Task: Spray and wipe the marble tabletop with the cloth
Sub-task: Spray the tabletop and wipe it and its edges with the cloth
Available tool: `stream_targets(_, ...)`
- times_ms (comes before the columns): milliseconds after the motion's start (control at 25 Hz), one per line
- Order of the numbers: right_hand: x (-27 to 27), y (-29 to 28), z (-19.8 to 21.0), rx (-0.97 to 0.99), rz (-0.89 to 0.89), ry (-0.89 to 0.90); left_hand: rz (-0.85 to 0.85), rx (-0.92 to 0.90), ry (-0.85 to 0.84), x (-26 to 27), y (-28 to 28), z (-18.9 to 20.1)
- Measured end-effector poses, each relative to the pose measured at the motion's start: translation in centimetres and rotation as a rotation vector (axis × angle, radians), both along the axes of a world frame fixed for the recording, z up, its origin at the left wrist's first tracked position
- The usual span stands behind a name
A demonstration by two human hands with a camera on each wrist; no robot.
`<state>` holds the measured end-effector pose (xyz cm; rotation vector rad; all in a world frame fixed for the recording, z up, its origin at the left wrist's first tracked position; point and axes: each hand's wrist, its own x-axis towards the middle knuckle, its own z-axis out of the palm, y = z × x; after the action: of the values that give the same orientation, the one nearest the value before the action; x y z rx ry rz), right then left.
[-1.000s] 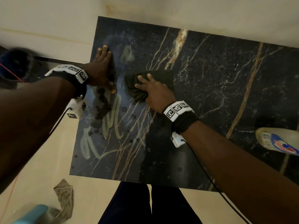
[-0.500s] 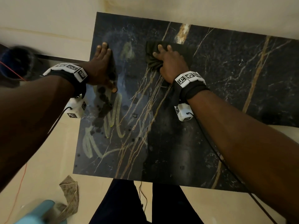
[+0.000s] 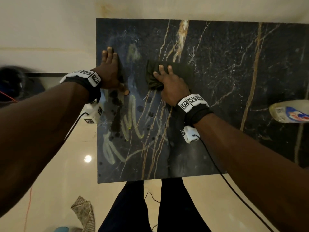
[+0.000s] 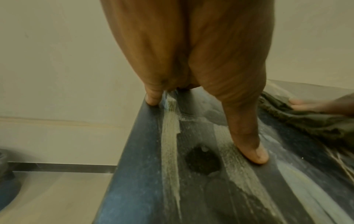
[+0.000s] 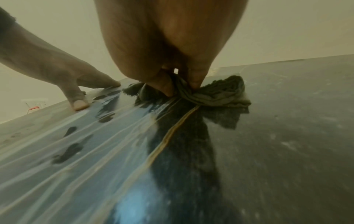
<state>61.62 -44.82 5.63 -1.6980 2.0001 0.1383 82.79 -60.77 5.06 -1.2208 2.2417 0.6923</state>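
The black marble tabletop (image 3: 225,72) with gold veins fills the head view. My left hand (image 3: 111,71) lies flat on its far-left part, fingers straight, thumb (image 4: 249,148) pressed on the stone. My right hand (image 3: 168,84) grips a dark green cloth (image 3: 182,71) against the marble just right of it. In the right wrist view the thumb and fingers bunch the cloth (image 5: 220,94) on the surface. Pale wet smears (image 3: 132,118) and dark droplets cover the stone's left part in front of the left hand.
A clear spray bottle (image 3: 291,113) with a blue label lies on the tabletop at the right edge of view. A checked rag (image 3: 83,213) lies on the shiny floor by my legs. A wall runs behind the table's far edge. Wrist cables trail below.
My right hand pushed the cloth toward the far edge, then drew it back partway toward me. The left hand stayed flat in place.
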Motion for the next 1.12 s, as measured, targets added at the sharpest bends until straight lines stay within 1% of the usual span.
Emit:
stream_targets(120, 2.2, 2.8, 0.5, 0.018, -0.014, -0.034, 0.001, -0.016, 0.045, 0.5, 0.6, 0.2)
stream_targets(240, 4.4, 6.1, 0.8, 0.02, -0.039, -0.071, -0.046, -0.051, 0.102, 0.8, 2.5, 0.6)
stream_targets(320, 6.0, 8.5, 0.7, 0.011, -0.029, -0.093, -0.049, -0.07, 0.116, 1.6, 4.3, 0.9)
stream_targets(440, 6.7, 10.5, 0.4, 0.037, 0.009, -0.139, -0.025, -0.04, 0.115, 3.4, 6.8, 1.4)
stream_targets(520, 6.0, 10.1, 0.3, 0.047, 0.024, -0.142, 0.017, -0.026, 0.137, 5.1, 8.4, 1.6)
stream_targets(640, 5.3, 7.0, 0.4, 0.013, -0.023, -0.143, 0.031, -0.025, 0.148, 7.0, 10.1, 1.4)
stream_targets(720, 5.9, 4.6, 1.1, 0.003, -0.062, -0.124, 0.031, -0.027, 0.123, 7.8, 11.0, 1.1)
stream_targets(800, 7.0, 3.5, 1.7, -0.002, -0.074, -0.083, 0.034, -0.031, 0.104, 8.1, 11.5, 1.1)
stream_targets(920, 8.9, 5.1, 1.7, 0.02, -0.056, -0.058, 0.005, -0.034, 0.101, 8.2, 12.4, 1.2)
stream_targets(1040, 11.5, 8.5, 1.5, 0.034, -0.01, -0.095, -0.015, -0.02, 0.108, 8.1, 13.2, 1.0)
stream_targets(1120, 11.9, 9.7, 1.4, 0.044, 0.042, -0.104, -0.02, -0.011, 0.098, 8.0, 13.5, 0.7)
